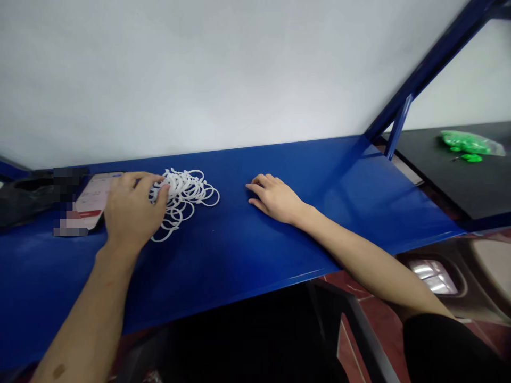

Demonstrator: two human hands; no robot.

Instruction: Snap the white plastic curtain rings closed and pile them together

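A tangled pile of thin white plastic loops [181, 186], each with a small knob-like joint, lies on the blue shelf top [231, 244]. At the pile's left edge is my left hand [133, 207], thumb and forefinger apart, with some loops showing between them. It touches or nearly touches the loops, and its other fingertips are hidden. To the right of the pile, my right hand [275, 198] rests on the blue surface. Its fingers are slightly bent, the thumb stands apart, and nothing shows in it.
A phone [93, 199] with a lit screen lies left of my left hand, beside a dark bag-like item [27, 194]. On a black surface at the right sits a clear bag of green pieces [467, 142]. A blue frame post and brace [399, 127] rise at the shelf's right end.
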